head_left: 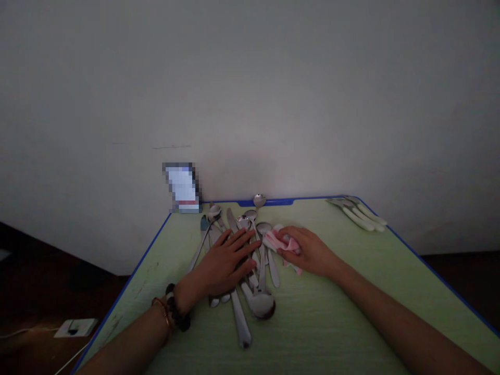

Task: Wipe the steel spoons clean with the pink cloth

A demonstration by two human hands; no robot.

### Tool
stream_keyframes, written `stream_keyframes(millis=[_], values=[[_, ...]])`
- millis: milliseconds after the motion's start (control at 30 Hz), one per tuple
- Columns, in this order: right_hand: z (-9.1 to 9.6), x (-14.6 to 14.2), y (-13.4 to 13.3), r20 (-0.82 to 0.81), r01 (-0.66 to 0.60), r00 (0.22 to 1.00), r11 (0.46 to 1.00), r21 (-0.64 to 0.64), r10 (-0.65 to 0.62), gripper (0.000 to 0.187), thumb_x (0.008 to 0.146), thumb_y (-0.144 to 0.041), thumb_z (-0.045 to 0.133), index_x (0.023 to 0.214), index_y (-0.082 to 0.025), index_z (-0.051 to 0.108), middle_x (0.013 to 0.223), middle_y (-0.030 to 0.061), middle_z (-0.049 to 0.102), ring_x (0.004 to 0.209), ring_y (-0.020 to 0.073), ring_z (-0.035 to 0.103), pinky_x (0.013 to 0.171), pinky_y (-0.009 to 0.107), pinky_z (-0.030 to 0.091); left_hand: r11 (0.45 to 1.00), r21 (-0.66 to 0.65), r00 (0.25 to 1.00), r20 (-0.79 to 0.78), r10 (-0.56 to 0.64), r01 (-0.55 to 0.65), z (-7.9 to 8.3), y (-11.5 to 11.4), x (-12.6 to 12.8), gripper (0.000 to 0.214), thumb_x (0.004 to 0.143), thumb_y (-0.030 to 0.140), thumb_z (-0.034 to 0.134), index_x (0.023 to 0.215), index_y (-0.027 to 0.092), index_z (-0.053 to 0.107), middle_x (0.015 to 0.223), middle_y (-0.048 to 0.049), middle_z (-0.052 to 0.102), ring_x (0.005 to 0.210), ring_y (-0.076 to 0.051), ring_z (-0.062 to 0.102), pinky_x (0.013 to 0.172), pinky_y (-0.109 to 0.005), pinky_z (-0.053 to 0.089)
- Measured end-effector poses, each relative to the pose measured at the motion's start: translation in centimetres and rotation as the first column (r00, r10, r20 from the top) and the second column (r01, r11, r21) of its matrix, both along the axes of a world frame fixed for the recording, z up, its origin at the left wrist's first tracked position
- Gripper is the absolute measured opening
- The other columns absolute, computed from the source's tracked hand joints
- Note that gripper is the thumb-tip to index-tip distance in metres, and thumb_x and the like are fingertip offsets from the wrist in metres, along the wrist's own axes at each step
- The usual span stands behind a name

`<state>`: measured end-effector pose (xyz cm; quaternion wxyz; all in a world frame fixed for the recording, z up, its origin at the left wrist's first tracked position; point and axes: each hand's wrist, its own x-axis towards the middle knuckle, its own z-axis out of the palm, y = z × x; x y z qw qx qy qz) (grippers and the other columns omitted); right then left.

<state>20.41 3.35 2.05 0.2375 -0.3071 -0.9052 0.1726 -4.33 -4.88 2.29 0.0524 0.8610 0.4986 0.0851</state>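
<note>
Left hand (pixel 224 265): fingers lay flat, open, on spoons (pixel 261 303).
Right hand (pixel 310 253): fingers clutched pink cloth (pixel 282 242).
Spoons: long axes ran near-to-far beneath left fingers.

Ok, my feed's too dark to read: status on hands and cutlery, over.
Left hand open, flat on heap of silver metal spoons and knives. Right hand shut on crumpled pink cloth. White-handled cutlery apart, far right corner of green table.
</note>
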Motion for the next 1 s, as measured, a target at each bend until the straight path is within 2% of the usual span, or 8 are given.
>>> stream_keyframes(millis=[133,267,367,467,767,1000], values=[[-0.3,0.04,0.24,0.002,0.108,0.994,0.994,0.027,-0.109,0.028,0.078,-0.025,0.059,0.105,-0.019,0.057,0.101,0.0076,0.065,0.091,0.0221,0.06,0.081,0.034,0.044,0.999,-0.013,0.999,0.005,-0.043,0.043,0.02,-0.02,-0.04,0.05,0.095,0.046,0.032,0.143,0.033,0.026,0.153,-0.001,0.026,0.141,-0.022,0.021,0.114,-0.05,0.016],[-0.36,0.08,0.49,0.015,0.196,0.98,0.98,0.032,-0.196,0.029,0.078,-0.022,0.057,0.106,-0.019,0.056,0.102,0.0082,0.064,0.091,0.0229,0.059,0.081,0.035,0.043,1.0,-0.011,0.999,0.044,-0.022,0.022,-0.1,0.02,-0.03,0.054,0.095,0.045,0.035,0.145,0.029,0.025,0.149,-0.0033,0.035,0.139,-0.023,0.025,0.114,-0.048,0.018],[-0.38,0.13,0.6,0.013,0.195,0.981,0.98,0.028,-0.196,0.028,0.079,-0.023,0.056,0.107,-0.019,0.056,0.103,0.0082,0.064,0.092,0.0228,0.059,0.082,0.035,0.043,0.999,0.003,0.993,0.115,0.034,-0.035,-0.17,-0.11,0.18,0.053,0.093,0.042,0.041,0.142,0.024,0.031,0.143,-0.0071,0.043,0.136,-0.024,0.03,0.112,-0.046,0.027],[-0.46,0.16,0.66,0.008,0.185,0.983,0.982,0.028,-0.186,0.028,0.08,-0.024,0.056,0.107,-0.018,0.056,0.103,0.0083,0.063,0.092,0.0225,0.058,0.082,0.034,0.043,0.997,0.015,0.986,0.151,0.077,-0.08,-0.31,-0.32,0.43,0.053,0.092,0.04,0.043,0.141,0.02,0.035,0.143,-0.0108,0.042,0.134,-0.025,0.033,0.11,-0.044,0.033],[-0.5,0.11,0.7,0.002,0.183,0.983,0.983,0.031,-0.183,0.028,0.079,-0.022,0.056,0.107,-0.018,0.057,0.102,0.0076,0.064,0.092,0.0217,0.058,0.083,0.033,0.042,0.994,0.049,0.995,0.053,0.09,-0.093,-0.64,-0.41,0.36,0.054,0.092,0.044,0.041,0.139,0.017,0.039,0.151,-0.0123,0.028,0.139,-0.025,0.025,0.113,-0.044,0.028],[-0.69,0.12,0.78,-0.003,0.17,0.986,0.985,0.035,-0.17,0.026,0.081,-0.026,0.056,0.106,-0.019,0.057,0.102,0.0075,0.064,0.092,0.0217,0.058,0.083,0.033,0.042,0.997,0.045,0.996,0.064,0.053,-0.056,-0.25,-0.43,0.25,0.059,0.089,0.049,0.045,0.14,0.022,0.036,0.149,-0.0099,0.032,0.137,-0.028,0.026,0.11,-0.048,0.03]])
